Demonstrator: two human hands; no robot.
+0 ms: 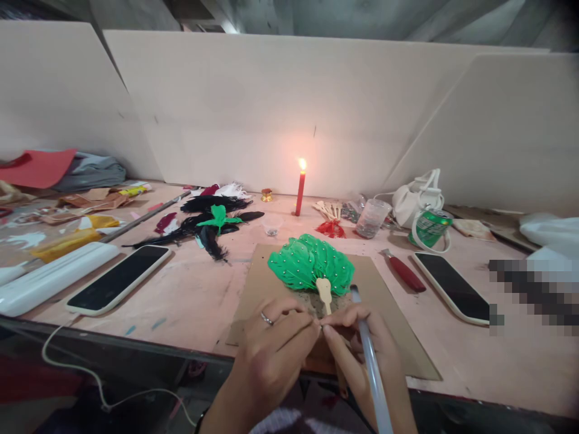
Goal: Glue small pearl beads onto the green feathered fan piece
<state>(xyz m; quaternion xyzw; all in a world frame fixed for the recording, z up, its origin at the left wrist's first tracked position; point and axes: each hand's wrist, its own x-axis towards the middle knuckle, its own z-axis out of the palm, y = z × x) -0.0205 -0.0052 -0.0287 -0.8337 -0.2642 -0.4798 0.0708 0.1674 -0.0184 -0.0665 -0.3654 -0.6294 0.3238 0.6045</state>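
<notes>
On my feed the green fan [294, 259] lies on a flat brown cardboard sheet [257, 289], just beyond both hands; soft feathery layers, scalloped edge, tiny shiny beads [310, 262] dotted across; pale, flat wooden handle [324, 291], curvy outline, runs from the fan toward the fingers; smooth red candle [300, 193], upright and lit, beyond the fan; wispy black feathers [181, 234] left of and beyond it, bright green piece [218, 220] lying over them; clear plastic cup [373, 218] and shiny green can [436, 228] right of and beyond it; red-handled tool [407, 274] and glossy dark-screened phone [452, 289] to its right; left hand [278, 340] wears a silver ring [266, 318], fingers bent and drawn together, tips by the handle's end; I can't tell whether they pinch anything; right hand [366, 343] is closed on a translucent pen-like tube [371, 361], slanting through the thumb crook, grey tip near the fan's lower right edge; right thumb and forefinger nearly meet, close against the left fingertips; a tiny dark speck there is too small for me to name; left thumb hidden; fingers cover the handle's end; tube's rear cut off at the bottom; pixelation blocks whatever sits far right of the fan.
</notes>
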